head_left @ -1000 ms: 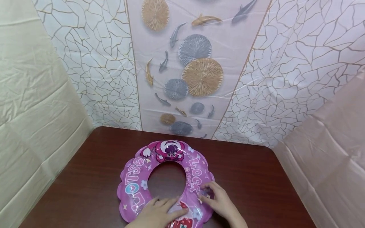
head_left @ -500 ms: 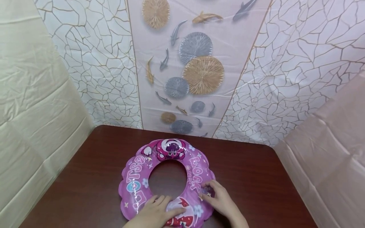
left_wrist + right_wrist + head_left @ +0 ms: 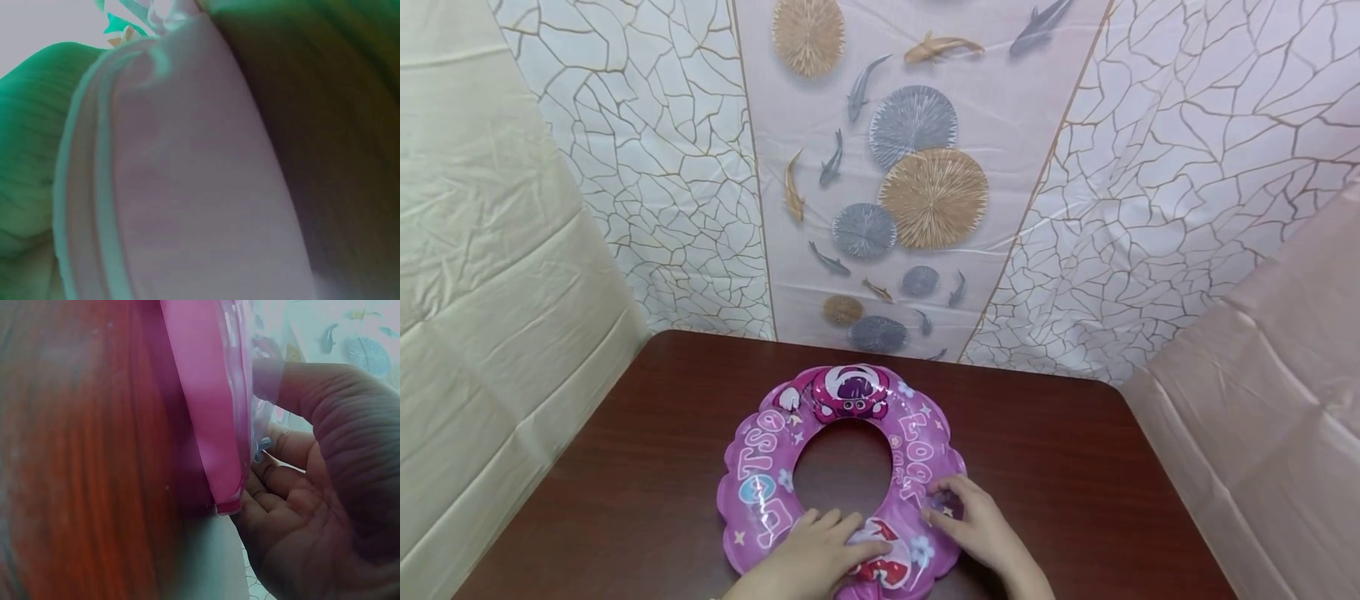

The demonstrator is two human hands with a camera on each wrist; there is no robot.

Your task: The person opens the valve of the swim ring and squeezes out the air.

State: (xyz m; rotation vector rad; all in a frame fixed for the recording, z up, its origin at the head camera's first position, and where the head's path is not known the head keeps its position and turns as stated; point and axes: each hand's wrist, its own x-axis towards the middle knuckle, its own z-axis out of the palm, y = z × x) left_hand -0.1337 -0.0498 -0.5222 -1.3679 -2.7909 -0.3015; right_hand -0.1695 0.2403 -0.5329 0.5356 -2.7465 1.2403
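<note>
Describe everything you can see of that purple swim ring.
The purple swim ring looks like shiny inflated plastic, with a scalloped edge. Its top carries a dark pink bear on the far side, outlined lettering left and right, flowers, stars and a red-and-white picture. It lies flat on the brown table. The left hand rests on its near part; the right hand touches its right side, by a small clear piece, possibly a valve.

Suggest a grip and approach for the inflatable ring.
Probably grip the inflatable ring on its left side from above, spanning centre hole to scalloped outer edge: the tube is uncovered there, the hole open; the left hand and right hand are at the near and right parts.
</note>
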